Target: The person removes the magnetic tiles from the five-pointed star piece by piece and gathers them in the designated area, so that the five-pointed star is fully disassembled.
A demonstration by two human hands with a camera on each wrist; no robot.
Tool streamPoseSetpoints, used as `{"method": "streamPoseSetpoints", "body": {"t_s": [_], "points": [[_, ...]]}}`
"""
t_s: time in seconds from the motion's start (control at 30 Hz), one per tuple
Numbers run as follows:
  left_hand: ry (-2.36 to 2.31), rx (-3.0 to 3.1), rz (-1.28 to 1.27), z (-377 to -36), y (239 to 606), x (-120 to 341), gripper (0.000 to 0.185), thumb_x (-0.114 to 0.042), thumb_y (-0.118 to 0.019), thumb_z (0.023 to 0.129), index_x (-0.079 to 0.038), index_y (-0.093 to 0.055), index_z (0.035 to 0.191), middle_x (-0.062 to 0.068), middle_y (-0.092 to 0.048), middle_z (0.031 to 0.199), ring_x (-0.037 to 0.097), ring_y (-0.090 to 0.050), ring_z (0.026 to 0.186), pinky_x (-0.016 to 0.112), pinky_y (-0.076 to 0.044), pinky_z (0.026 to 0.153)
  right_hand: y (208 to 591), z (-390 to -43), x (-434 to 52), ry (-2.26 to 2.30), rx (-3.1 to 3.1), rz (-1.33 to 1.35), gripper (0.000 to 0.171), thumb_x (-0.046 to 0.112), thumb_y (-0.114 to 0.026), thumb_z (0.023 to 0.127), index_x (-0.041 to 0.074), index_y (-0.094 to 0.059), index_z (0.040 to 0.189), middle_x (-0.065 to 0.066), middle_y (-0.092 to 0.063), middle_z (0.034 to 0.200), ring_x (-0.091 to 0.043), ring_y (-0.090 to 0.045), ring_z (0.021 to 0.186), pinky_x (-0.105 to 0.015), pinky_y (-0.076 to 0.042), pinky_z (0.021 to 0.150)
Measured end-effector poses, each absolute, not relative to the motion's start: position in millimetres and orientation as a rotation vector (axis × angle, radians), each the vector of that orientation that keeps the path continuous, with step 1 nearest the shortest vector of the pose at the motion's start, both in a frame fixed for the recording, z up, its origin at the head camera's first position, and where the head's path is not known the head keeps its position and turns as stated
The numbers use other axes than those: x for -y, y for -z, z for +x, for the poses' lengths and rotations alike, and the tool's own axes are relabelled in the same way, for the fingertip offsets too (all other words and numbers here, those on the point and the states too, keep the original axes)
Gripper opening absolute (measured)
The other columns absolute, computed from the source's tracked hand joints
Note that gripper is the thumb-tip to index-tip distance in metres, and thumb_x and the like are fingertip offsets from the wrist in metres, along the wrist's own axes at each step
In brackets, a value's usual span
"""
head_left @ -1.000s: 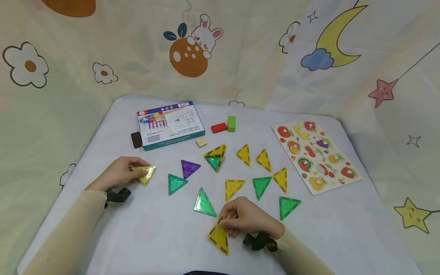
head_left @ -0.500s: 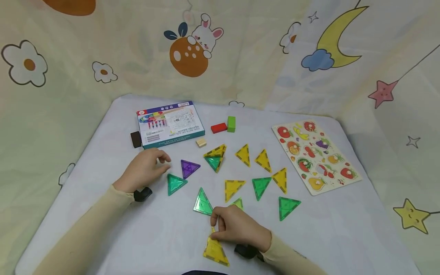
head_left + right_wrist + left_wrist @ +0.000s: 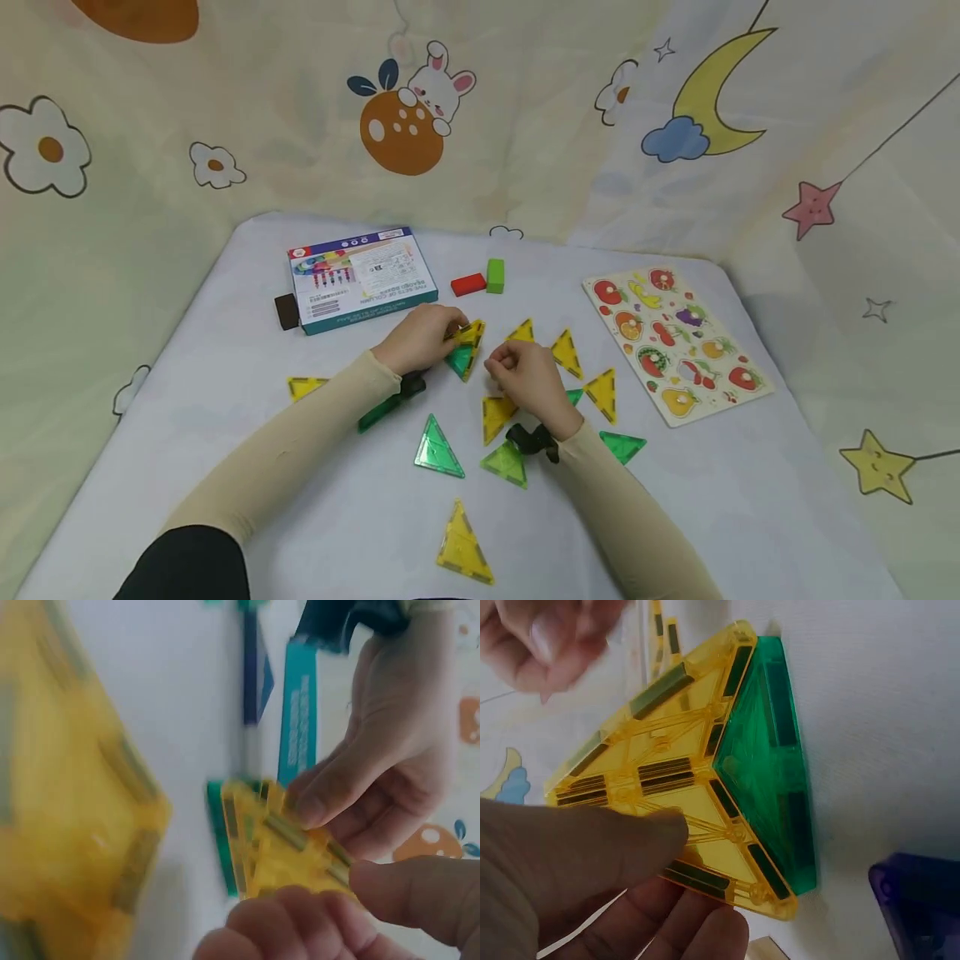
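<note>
Near the middle of the head view, our left hand [image 3: 422,336] grips a small cluster of translucent plastic triangle tiles: a yellow triangular tile [image 3: 470,333] stood up against a green triangular tile [image 3: 459,360]. In the left wrist view our thumb and fingers pinch the yellow tile [image 3: 676,780] along its lower edge, and the green tile [image 3: 769,769] joins it edge to edge on the right.

Our right hand [image 3: 525,379] sits just right of that cluster, fingers curled. In the right wrist view its fingertips [image 3: 300,926] touch the near side of the yellow tile [image 3: 281,851], though we cannot tell whether they truly clamp it.

Around the hands, on the white tablecloth [image 3: 750,500], lie more loose triangles, among them a yellow one [image 3: 462,546] at the bottom centre and a green one [image 3: 437,448] above it. A flat printed cardboard box [image 3: 358,277] lies in the upper left of the table, a red wooden block [image 3: 468,285] and green wooden block [image 3: 495,275] to its right, and a wooden fruit puzzle board [image 3: 671,342] on the right side.
</note>
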State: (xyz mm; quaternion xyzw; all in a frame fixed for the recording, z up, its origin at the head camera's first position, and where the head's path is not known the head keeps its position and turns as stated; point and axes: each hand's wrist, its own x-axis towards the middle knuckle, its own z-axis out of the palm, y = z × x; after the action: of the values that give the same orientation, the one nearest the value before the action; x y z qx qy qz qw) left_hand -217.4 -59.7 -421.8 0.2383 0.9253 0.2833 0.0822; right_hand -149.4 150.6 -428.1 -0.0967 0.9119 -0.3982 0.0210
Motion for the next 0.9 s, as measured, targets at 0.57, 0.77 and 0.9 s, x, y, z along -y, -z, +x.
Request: {"method": "streamPoseSetpoints", "body": {"t_s": [0.57, 0.77, 0.9], "points": [[-0.939, -2.720, 0.632, -218.0, 434.3, 58.3, 0.028, -0.011, -0.077, 0.091, -0.006, -0.074, 0.118, 0.005, -0.073, 0.095, 0.021, -0.062, 0.086, 0.032, -0.055, 0.083, 434.6, -175.3, -129.9, 1.117, -3.004, -0.254, 0.020, 0.020, -0.078, 0.092, 0.001, -0.079, 0.088, -0.010, -0.077, 0.077, -0.018, -0.066, 0.066, -0.024, -0.051, 0.058], [-0.934, -2.730, 0.647, -214.2, 434.6, 58.2, 0.025, -0.006, -0.078, 0.089, -0.006, -0.074, 0.113, 0.006, -0.072, 0.092, 0.023, -0.061, 0.087, 0.035, -0.056, 0.084, 434.7, -172.4, -138.2, 1.170, -2.975, -0.227, 0.019, 0.018, -0.075, 0.092, 0.001, -0.077, 0.086, -0.010, -0.074, 0.072, -0.015, -0.064, 0.058, -0.023, -0.049, 0.053], [-0.919, -2.733, 0.641, -211.9, 435.2, 59.4, 0.026, -0.007, -0.080, 0.088, -0.007, -0.075, 0.113, 0.005, -0.072, 0.094, 0.023, -0.060, 0.088, 0.036, -0.055, 0.086, 436.2, -174.5, -150.6, 1.264, -2.914, -0.183, 0.018, 0.017, -0.073, 0.093, 0.002, -0.075, 0.085, -0.010, -0.073, 0.067, -0.013, -0.066, 0.054, -0.023, -0.052, 0.053]]}}
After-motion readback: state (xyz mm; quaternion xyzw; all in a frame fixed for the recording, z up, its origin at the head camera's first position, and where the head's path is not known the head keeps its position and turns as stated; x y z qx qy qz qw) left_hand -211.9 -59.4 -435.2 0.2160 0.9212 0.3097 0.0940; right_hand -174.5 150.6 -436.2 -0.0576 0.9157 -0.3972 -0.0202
